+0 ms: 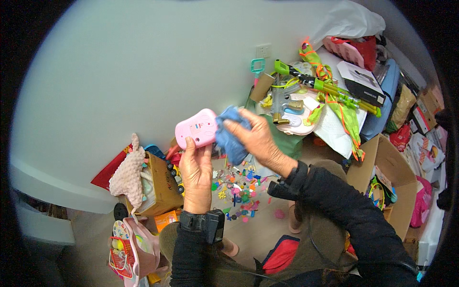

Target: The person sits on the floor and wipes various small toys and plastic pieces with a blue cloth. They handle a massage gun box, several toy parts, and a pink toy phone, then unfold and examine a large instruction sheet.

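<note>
My left hand [197,172] holds a pink plastic toy [196,130] up before me, thumb on its near face. That face has small screws and a printed label. In my right hand [258,140] is a crumpled blue cloth [232,136], pinched between thumb and fingers against the toy's right end. The cloth hides that end. Below the hands, many small colourful plastic pieces [245,197] lie scattered on the floor.
At left are a cardboard box [161,186] with a fluffy toy [127,175] and a pink bin [147,247]. At right, a toy pile includes a green-and-black tripod-like item [330,88], beside a blue container [382,104] and an open cardboard box [394,172]. A wall [143,71] rises ahead.
</note>
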{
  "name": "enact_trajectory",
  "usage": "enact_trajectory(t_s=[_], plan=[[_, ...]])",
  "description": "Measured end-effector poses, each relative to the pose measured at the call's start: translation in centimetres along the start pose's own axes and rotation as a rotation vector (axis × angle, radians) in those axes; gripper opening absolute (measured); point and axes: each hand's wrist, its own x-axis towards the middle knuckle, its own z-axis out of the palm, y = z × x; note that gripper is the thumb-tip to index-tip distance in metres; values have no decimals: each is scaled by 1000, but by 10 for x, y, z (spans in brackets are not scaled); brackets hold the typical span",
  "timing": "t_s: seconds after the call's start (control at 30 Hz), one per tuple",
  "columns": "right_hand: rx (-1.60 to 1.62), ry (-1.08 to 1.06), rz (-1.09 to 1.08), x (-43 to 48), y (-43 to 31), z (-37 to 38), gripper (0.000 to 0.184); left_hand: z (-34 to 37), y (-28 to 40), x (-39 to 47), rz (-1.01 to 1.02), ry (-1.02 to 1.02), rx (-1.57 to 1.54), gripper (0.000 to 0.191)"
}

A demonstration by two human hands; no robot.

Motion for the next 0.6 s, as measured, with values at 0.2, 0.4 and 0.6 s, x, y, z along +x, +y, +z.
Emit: enact_trajectory(t_s=[0.2, 0.4, 0.6], plan=[[306, 89, 264, 13, -1, -15, 29, 15, -5, -17, -69, -40, 180, 46], [256, 194, 280, 6, 15, -7, 28, 15, -11, -23, -142, -38, 309, 43], [460, 182, 588, 7, 19, -17, 24, 16, -11, -36, -85, -53, 457, 37]])
